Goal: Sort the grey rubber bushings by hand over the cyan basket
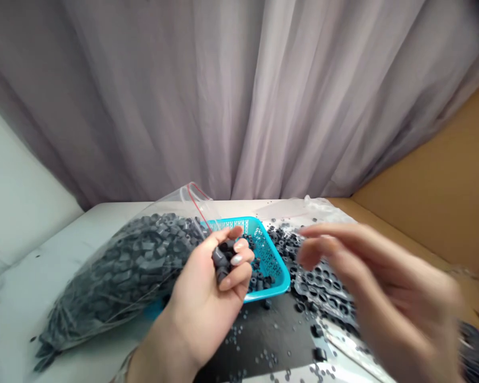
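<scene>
My left hand (pixel 211 292) is palm up with its fingers curled round several small black cylindrical plastic pieces (pixel 221 258). It is in front of a turquoise perforated basket (pixel 284 282), which has more black pieces in it. Smeared by motion, my right hand (pixel 387 292) is over the right side of the table; its thumb and index finger look close together, but whether anything is between them does not show. Left of my left hand lies a large clear zip bag (pixel 131 266) full of black pieces, its red-striped mouth toward the basket.
Loose black pieces (pixel 281 242) lie beside the basket. A clear plastic tray with round holes (pixel 323 284) is partly behind my right hand. Small bits are scattered on a dark mat (pixel 263 330). A grey curtain (pixel 231 106) hangs behind; a brown board (pixel 435 170) stands at right.
</scene>
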Demonstrator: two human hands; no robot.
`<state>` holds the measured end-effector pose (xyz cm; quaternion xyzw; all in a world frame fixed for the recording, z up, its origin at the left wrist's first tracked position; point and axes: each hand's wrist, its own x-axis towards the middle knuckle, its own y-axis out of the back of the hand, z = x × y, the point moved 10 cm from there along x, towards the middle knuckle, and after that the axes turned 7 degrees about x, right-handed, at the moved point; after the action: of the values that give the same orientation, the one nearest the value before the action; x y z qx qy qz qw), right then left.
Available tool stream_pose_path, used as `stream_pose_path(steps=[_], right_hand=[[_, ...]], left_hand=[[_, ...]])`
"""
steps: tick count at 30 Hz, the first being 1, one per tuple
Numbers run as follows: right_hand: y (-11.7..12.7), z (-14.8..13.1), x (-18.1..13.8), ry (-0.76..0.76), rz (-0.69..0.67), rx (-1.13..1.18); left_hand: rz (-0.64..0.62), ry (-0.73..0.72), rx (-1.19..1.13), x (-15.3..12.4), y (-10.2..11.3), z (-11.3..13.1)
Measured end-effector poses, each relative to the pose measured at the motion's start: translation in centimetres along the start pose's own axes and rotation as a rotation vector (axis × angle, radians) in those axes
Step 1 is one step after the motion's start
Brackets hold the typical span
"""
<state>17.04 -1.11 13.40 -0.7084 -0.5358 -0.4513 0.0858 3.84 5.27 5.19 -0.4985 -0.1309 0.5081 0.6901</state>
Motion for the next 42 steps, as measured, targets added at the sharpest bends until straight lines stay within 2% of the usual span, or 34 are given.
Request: stream_pose_path(steps=[1, 3, 7, 10, 15, 17, 24, 29, 33, 38, 42], right_hand=[[-1.3, 0.0, 0.9, -0.038, -0.062, 0.031], [-2.6, 0.1, 1.5, -0.084, -0.094, 0.060], [-2.9, 1.9, -0.5, -0.145, -0.043, 0.069], [-3.1, 2.5, -2.3, -0.101, -0.043, 0.092], [-5.8, 2.8, -3.6, -0.021, -0.178, 0.072], [-6.7, 3.1, -3.8, -0.008, -0.216, 0.021], [-7.8, 5.7, -4.3, -0.085, -0.348, -0.042], [-6.9, 6.4, -3.8, -0.098, -0.299, -0.003], [-6.5, 6.6, -3.6, -0.119, -0.292, 0.022], [-7.3, 6.6, -3.9, -0.117, -0.322, 0.034], [-8.0, 7.6, -4.4, -0.210, -0.318, 0.069]], left_hand=[[0.007, 0.031, -0.016, 0.6, 0.2, -0.9], [0.026, 0.059, -0.037, 1.4, 0.5, -2.3], [0.067, 0.108, -0.088, 1.9, 1.1, -4.4], [0.106, 0.105, -0.085, 2.7, 2.2, -4.9], [0.200, 0.098, -0.004, 4.7, 5.0, -4.9], [0.208, 0.114, 0.027, 5.2, 5.5, -5.2], [0.128, 0.134, 0.058, 5.9, 5.0, -6.0], [0.053, 0.134, 0.055, 5.9, 4.2, -5.6], [0.054, 0.133, 0.054, 5.9, 4.2, -5.3], [0.055, 0.151, 0.048, 6.1, 4.7, -5.4], [0.084, 0.140, 0.038, 6.5, 5.2, -5.5]])
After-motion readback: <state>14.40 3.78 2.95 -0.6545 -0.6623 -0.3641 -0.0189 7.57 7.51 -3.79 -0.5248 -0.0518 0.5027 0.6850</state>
